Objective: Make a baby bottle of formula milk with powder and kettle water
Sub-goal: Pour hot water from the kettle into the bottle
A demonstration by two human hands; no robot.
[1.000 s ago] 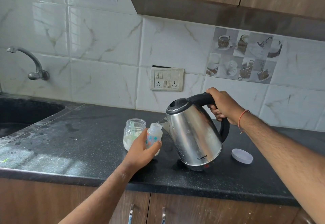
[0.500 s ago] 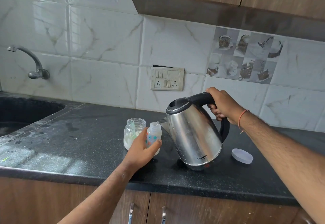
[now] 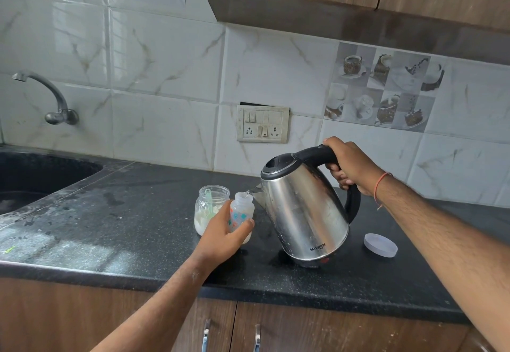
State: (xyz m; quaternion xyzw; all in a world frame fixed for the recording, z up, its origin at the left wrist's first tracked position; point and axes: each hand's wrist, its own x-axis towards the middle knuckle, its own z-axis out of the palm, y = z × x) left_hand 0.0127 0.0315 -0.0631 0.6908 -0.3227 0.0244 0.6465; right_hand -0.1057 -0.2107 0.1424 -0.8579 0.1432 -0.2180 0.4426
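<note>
The left hand (image 3: 220, 237) wraps its fingers round the bottle (image 3: 242, 213), standing just left of the kettle (image 3: 303, 213). The right hand (image 3: 350, 166) grips the kettle's handle, tilting its spout over the bottle's mouth. A powder jar (image 3: 209, 205) touches the bottle's left.

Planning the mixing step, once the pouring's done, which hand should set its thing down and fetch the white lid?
Probably the right hand. It grips the kettle handle, and the white lid lies on the counter on its side. The left hand holds the bottle.
</note>
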